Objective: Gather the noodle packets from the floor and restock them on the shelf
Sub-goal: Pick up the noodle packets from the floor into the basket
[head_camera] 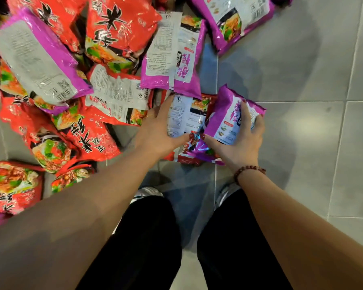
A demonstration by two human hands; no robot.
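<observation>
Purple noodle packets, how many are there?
4 clear: the held packet in the right hand, the middle packet above it, the top-left packet, the top-right packet. Edge slivers may hide more.

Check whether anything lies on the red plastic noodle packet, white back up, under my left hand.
The left hand rests flat on the red plastic noodle packet, nothing between. But the purple plastic noodle packet gripped by the right hand lies over its right side, and a second purple packet overlaps its far edge.

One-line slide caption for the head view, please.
Right hand grips a purple packet, left hand rests flat on a red packet, amid others strewn on the tiled floor.
</observation>
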